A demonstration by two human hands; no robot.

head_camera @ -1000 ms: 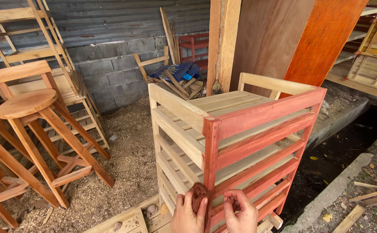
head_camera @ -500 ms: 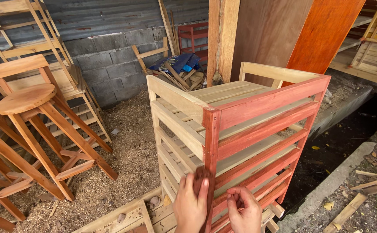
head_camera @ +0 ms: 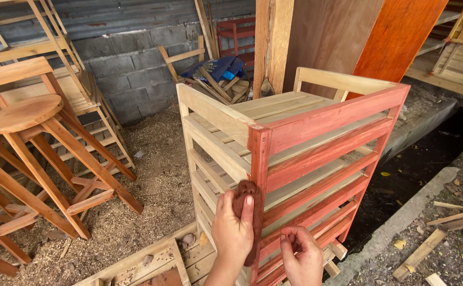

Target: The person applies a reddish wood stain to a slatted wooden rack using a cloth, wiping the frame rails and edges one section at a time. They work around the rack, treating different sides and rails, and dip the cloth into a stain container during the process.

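A slatted wooden rack [head_camera: 295, 153] stands in front of me; its right face is stained reddish, its left face is bare pale wood. My left hand [head_camera: 232, 230] presses a dark brown stained rag [head_camera: 249, 204] against the rack's near corner post, about halfway down. My right hand [head_camera: 301, 257] is just to the right and lower, its fingers curled around a lower reddish slat.
Wooden stools and ladder-like frames [head_camera: 35, 148] crowd the left. Sawdust [head_camera: 157, 175] covers the ground. A grey block wall [head_camera: 130, 63] with scrap wood [head_camera: 215, 79] stands behind. Orange boards [head_camera: 395, 37] lean at the right. A concrete curb and dark ditch [head_camera: 417, 169] lie on the right.
My left hand has slid the rag upward along the corner post. My right hand has stayed on the lower slat. The view has tilted slightly.
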